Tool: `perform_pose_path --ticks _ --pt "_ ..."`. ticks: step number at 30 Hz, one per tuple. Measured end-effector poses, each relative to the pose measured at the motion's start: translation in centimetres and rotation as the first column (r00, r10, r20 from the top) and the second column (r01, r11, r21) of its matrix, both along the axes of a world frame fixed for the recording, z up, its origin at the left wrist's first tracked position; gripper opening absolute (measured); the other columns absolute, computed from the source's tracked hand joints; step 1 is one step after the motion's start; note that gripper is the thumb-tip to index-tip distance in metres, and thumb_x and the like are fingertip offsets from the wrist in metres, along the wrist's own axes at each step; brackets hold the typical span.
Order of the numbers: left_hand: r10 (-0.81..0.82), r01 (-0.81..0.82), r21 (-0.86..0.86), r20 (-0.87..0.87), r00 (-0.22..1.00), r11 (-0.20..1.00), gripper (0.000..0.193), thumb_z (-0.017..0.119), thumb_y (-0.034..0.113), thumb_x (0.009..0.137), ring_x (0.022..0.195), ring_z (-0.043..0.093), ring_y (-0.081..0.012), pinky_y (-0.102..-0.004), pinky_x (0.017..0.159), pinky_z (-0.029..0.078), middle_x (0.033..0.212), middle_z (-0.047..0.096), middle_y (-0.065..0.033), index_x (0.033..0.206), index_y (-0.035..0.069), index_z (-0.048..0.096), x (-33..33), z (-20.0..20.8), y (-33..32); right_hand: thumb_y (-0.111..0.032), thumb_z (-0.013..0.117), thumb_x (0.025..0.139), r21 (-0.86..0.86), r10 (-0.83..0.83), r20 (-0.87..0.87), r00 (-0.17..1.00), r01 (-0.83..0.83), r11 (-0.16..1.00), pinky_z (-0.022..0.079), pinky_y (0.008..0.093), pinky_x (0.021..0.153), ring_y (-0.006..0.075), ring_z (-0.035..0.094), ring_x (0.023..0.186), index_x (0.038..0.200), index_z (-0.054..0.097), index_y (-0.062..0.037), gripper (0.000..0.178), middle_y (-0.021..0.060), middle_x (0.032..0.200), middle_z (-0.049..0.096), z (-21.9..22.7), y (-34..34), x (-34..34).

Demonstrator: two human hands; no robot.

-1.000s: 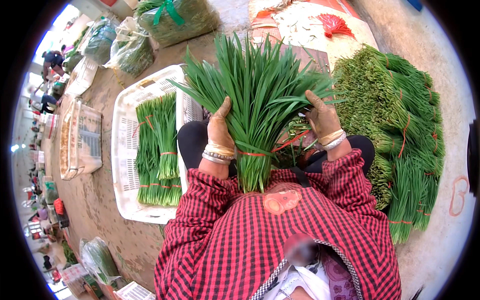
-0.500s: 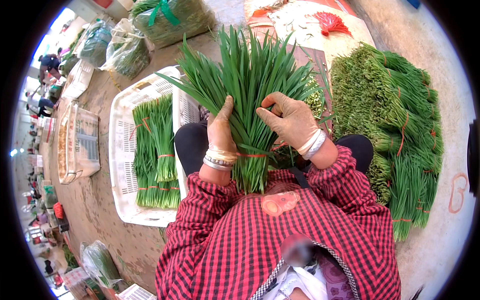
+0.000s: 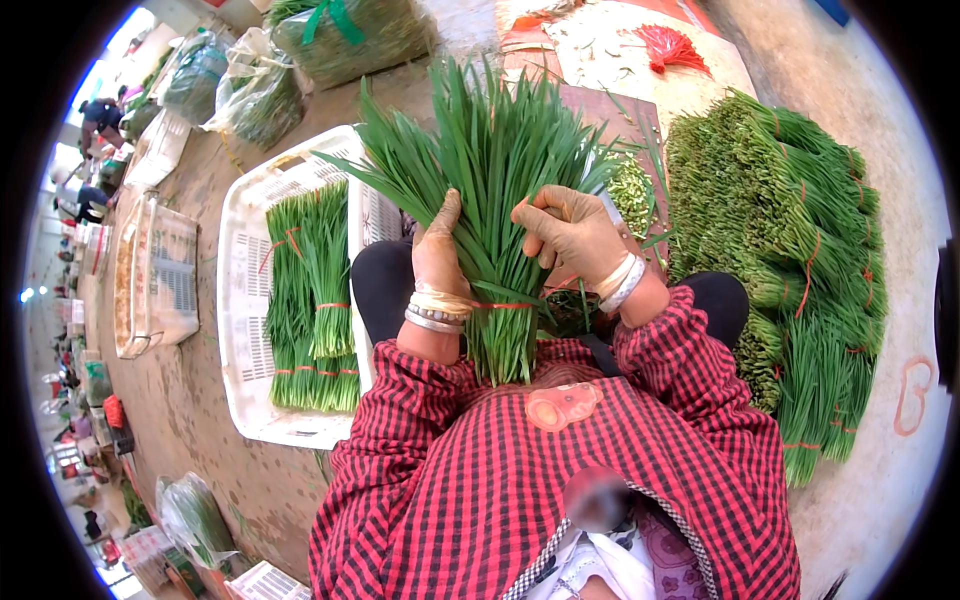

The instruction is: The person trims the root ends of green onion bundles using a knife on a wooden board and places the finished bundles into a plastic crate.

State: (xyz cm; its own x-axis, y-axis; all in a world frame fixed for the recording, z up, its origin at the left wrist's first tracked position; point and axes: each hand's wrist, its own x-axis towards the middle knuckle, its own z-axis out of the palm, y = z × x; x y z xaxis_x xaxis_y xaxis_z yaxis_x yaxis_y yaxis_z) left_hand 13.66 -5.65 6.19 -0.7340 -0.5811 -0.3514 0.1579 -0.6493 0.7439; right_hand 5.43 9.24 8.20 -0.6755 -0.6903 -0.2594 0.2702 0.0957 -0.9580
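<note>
A large fanned bunch of garlic chives (image 3: 490, 190) stands upright in front of me. A red band circles it low down, near the pale cut stems. My left hand (image 3: 440, 250), in a tan glove, grips the left side of the bunch, thumb pointing up along the leaves. At the right side is my gloved right hand (image 3: 575, 235), its thumb and fingers pinched together beside the leaves. Whatever is in that pinch is too small to make out. Bands and a bracelet wrap both wrists.
On my left stands a white plastic crate (image 3: 236, 330) with banded chive bunches (image 3: 330, 265) inside. A high pile of banded bunches (image 3: 790, 240) lies on my right. Ahead are red ties (image 3: 672, 48). Farther left are another crate (image 3: 160, 275) and filled plastic bags (image 3: 255, 85).
My right hand's fingers have curled in more and the hand has turned slightly beside the leaves. The left hand keeps its grip on the bunch.
</note>
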Motion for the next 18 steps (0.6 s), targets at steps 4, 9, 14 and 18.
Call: perform_pose_path --ticks 4,9,14,18 --pt "0.005 -0.003 0.092 -0.014 1.000 0.996 0.035 0.061 0.020 0.095 0.089 0.069 -0.0286 -0.0405 0.079 0.059 0.108 0.067 -0.0148 0.121 -0.002 0.058 -0.2 -2.4 -2.0 -0.022 0.067 0.094 -0.132 -0.033 -0.064 0.997 0.024 0.991 0.044 0.0200 0.047 0.0071 0.059 0.055 0.098 0.068 -0.0045 0.018 0.0027 0.070 0.067 1.8 1.1 2.3" --pt "0.093 -0.086 0.152 -0.036 0.995 0.985 0.033 0.063 0.016 0.093 0.095 0.068 -0.0319 -0.0490 0.084 0.058 0.111 0.068 -0.0126 0.123 0.003 0.058 0.2 -3.1 -4.7 -0.024 0.066 0.095 -0.309 -0.165 -0.214 0.963 0.093 0.946 0.052 0.0221 0.066 0.0117 0.065 0.077 0.124 0.057 -0.0007 0.038 0.0095 0.094 0.070 3.0 5.5 -1.2" --pt "-0.112 0.130 0.143 -0.127 0.986 0.981 0.041 0.068 0.021 0.092 0.106 0.066 -0.0285 -0.0483 0.091 0.055 0.117 0.066 -0.0100 0.128 0.009 0.055 -2.1 -0.4 -5.7 -0.046 0.072 0.086 0.048 0.091 0.055 0.994 -0.094 0.994 0.042 0.0297 0.100 0.0192 0.052 0.121 0.150 0.026 0.0030 0.093 0.0153 0.133 0.054 -6.5 5.1 -1.7" --pt "-0.262 0.265 0.161 -0.041 0.964 0.951 0.050 0.067 0.034 0.093 0.120 0.057 -0.0232 -0.0416 0.099 0.046 0.130 0.060 -0.0075 0.132 0.007 0.051 -3.1 0.0 -4.1 -0.039 0.074 0.085 -0.093 0.045 0.093 0.995 -0.036 0.995 0.037 0.0306 0.107 0.0194 0.050 0.124 0.142 0.038 0.0056 0.080 0.0141 0.134 0.053 -8.1 2.8 2.0"
